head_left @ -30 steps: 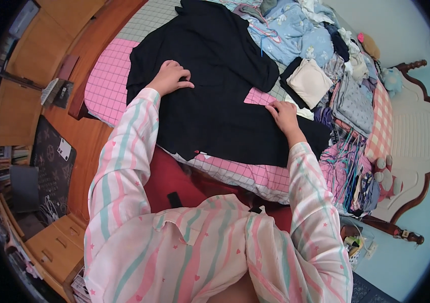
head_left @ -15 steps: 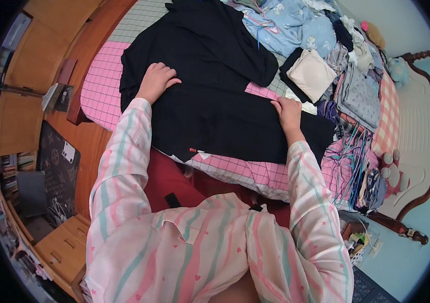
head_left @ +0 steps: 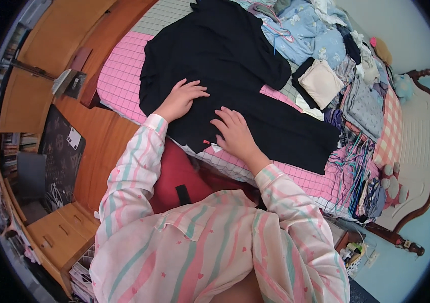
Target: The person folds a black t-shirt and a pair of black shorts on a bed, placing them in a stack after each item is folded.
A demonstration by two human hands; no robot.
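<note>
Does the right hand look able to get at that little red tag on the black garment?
Probably yes: the right hand is close beside the red tag on the black garment, and nothing visible covers the tag.

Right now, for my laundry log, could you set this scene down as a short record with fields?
Black garment: spread across the checked bed
Left hand: open, on or just above the garment
Right hand: open, over the garment, near a small red tag at its near edge
Cream cloth: folded, right of the garment
Hangers: bunched at the bed's right
Headboard: pale, dark-edged, far right
</note>
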